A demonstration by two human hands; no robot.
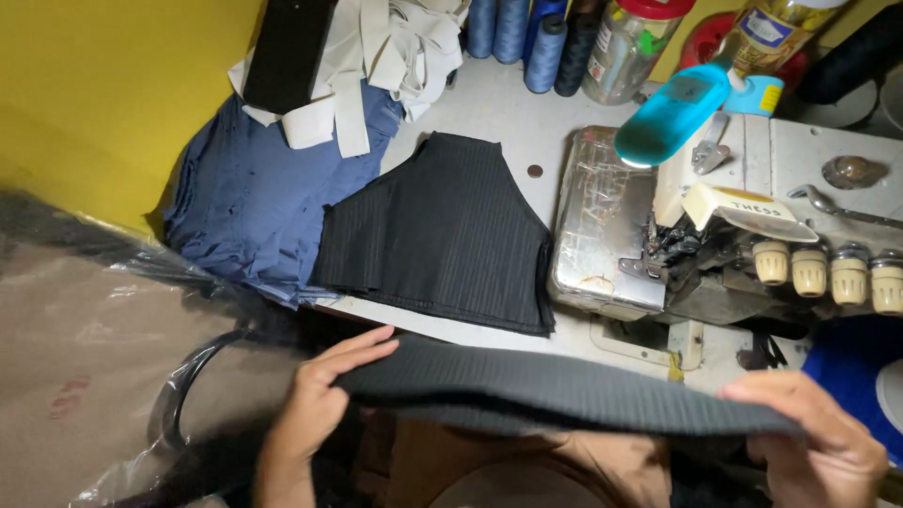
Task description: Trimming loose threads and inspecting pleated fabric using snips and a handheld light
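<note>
Both hands hold a dark ribbed fabric strip (564,390) stretched level at the near edge of the table (499,103): the left hand (320,395) pinches its left end, the right hand (818,442) clasps its right end. Just beyond lies a stack of black pinstriped pieces (442,235), with blue cloth (254,202) to its left. A grey sewing machine (734,226) crowds the right, a turquoise bottle (673,113) lying on top.
</note>
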